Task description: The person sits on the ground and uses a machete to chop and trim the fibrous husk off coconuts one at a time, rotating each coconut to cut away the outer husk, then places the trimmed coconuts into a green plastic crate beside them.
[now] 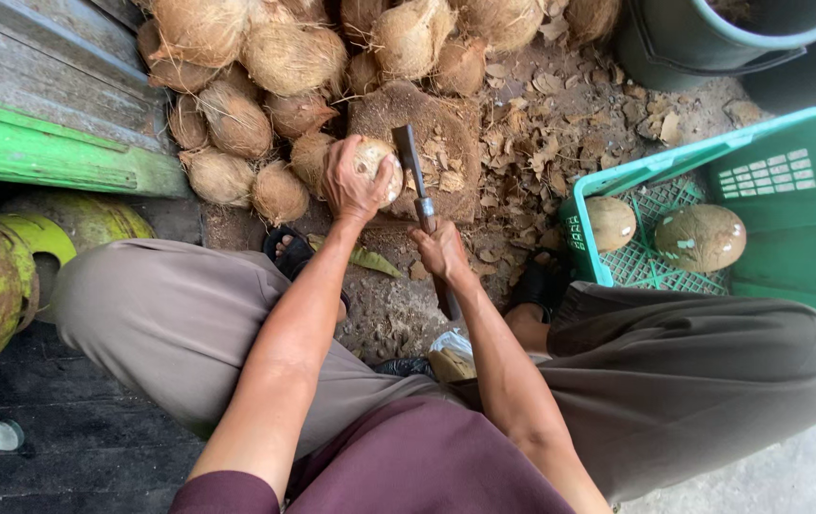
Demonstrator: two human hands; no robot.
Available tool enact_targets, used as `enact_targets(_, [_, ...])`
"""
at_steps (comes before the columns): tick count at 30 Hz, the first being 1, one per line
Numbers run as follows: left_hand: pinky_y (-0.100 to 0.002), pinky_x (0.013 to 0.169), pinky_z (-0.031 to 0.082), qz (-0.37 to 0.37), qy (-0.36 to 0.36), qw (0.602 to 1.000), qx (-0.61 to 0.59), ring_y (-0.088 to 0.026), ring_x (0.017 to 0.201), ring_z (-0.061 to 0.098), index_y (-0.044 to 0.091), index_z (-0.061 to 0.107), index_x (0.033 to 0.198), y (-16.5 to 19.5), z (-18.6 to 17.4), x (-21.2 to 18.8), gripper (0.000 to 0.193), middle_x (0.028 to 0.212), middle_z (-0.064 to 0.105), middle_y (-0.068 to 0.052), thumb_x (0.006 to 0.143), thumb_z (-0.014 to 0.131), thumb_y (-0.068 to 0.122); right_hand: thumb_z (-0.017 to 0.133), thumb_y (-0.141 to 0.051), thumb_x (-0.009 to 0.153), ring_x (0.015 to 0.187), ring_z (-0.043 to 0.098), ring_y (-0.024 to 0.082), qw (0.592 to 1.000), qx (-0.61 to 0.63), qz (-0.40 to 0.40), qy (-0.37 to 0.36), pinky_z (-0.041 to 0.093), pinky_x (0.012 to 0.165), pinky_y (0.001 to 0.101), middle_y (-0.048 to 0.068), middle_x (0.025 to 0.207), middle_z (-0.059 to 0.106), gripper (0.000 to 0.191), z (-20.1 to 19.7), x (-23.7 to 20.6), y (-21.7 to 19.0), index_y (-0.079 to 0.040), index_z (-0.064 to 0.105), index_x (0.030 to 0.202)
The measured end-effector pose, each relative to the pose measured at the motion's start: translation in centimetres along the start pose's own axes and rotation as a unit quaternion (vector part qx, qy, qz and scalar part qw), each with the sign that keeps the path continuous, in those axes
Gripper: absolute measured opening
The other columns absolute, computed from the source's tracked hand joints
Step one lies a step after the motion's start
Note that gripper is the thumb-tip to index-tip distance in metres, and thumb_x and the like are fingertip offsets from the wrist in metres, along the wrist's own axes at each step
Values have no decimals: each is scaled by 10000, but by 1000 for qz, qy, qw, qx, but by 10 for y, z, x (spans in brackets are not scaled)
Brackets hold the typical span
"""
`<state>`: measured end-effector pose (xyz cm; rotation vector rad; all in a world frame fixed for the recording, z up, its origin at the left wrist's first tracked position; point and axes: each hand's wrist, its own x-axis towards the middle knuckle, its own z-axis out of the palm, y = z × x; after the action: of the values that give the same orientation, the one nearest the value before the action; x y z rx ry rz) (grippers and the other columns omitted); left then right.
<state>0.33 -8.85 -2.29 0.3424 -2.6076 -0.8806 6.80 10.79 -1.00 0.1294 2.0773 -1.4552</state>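
While your left hand (355,181) cups the pale coconut (376,164) on the chopping block (446,143) at twelve o'clock, your right hand (443,252) grips the cleaver (414,176), blade touching the coconut's right side.

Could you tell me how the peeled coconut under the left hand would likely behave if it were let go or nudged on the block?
The coconut looks round, so it would probably roll off the wooden block once the left hand lets go. Its pale shaved surface seems smooth, perhaps a little slippery. It looks hard and rigid, like the two in the green crate, and likely heavy for its size.
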Motion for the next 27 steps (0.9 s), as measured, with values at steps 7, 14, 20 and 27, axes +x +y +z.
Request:
enact_targets(7, [-426, 835, 529, 9, -42, 998, -55, -228, 912, 676, 136, 678, 1127, -2, -9, 15, 537, 1014, 710, -70, 835, 697, 587, 577, -189, 952, 467, 486, 119, 997, 39, -41, -50, 454, 428, 324, 12, 617, 572, 171, -16, 6, 10, -111, 590, 801])
enact_targets(14, [-437, 841, 514, 11, -41, 997, -66, -227, 908, 670, 120, 692, 1116, 1, -10, 21, 512, 991, 715, -75, 824, 709, 540, 651, -258, 952, 432, 472, 120, 995, 73, 29, -58, 450, 399, 298, 15, 578, 543, 240, -13, 1, -8, -137, 516, 794])
enact_targets(20, [-431, 782, 543, -98, -49, 982, -153, -216, 872, 661, 118, 671, 1104, 12, -3, 9, 574, 987, 688, -78, 787, 675, 597, 663, -253, 967, 392, 464, 133, 984, 180, 2, 6, 438, 344, 296, 26, 559, 532, 321, -14, -17, -38, -122, 486, 733])
enact_targets(27, [-459, 895, 499, -113, -64, 989, -67, -251, 1088, 614, 137, 700, 1236, 17, 15, 1, 495, 1223, 659, -120, 933, 606, 516, 637, -312, 998, 451, 482, 86, 973, 123, -108, 162, 430, 379, 280, -7, 589, 527, 321, -40, -22, -44, -126, 523, 763])
